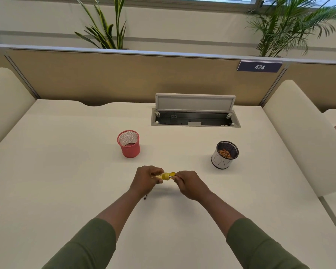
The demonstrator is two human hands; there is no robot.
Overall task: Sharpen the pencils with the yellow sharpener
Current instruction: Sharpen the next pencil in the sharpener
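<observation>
Above the middle of the white desk, both hands meet at the small yellow sharpener. My right hand pinches its right end, where a small yellow lid stands open. My left hand curls round a thin pencil that runs under the palm towards the sharpener. Only its dark rear end shows below the wrist, and most of the shaft is hidden. Pale yellow slivers show between the left fingers, next to the sharpener.
A red mesh cup stands behind and to the left of the hands. A white and black cup holding brown shavings stands to the right. An open cable hatch is set into the desk at the back. Cream padded dividers flank both sides.
</observation>
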